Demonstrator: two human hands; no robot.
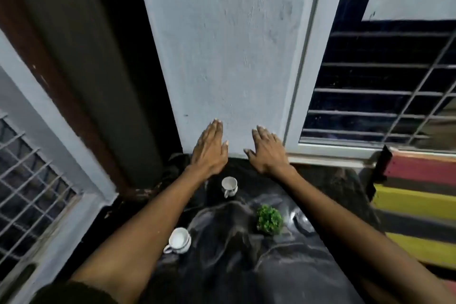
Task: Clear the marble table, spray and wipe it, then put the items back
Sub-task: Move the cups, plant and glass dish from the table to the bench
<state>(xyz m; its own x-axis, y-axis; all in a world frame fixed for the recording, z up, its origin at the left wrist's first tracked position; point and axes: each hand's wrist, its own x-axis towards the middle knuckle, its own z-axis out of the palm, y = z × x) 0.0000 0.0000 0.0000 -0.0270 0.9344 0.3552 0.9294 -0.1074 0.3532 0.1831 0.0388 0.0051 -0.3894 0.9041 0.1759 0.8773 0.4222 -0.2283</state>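
From the head camera, looking down: a dark, glossy marble counter point(246, 266) with pale grey veining runs away from the person toward a blue-grey plastered wall point(229, 57). To the right of the wall is a white-framed window point(385, 86) with a metal grille, black outside. To the left stands a dark door edge or post, and further left another grilled window point(27, 180) in a pale frame. At the right edge a bench or seat painted in red, yellow and dark stripes point(417, 192) sits just beside the counter.

Three things stand on the counter. A white cup point(229, 186) with a faint pattern stands near the far end, just below the hands. A second white cup point(179, 240), which looks like two stacked, stands near the left edge, its handle pointing left. A small green leafy plant point(269, 219) sits right of centre, between the forearms.

Both arms stretch forward. The left hand point(209, 153) is held flat, fingers straight and together, holding nothing. The right hand point(267, 152) is flat too, fingers slightly spread, holding nothing. Whether they touch the wall I cannot tell.

I can read no writing or brand anywhere.
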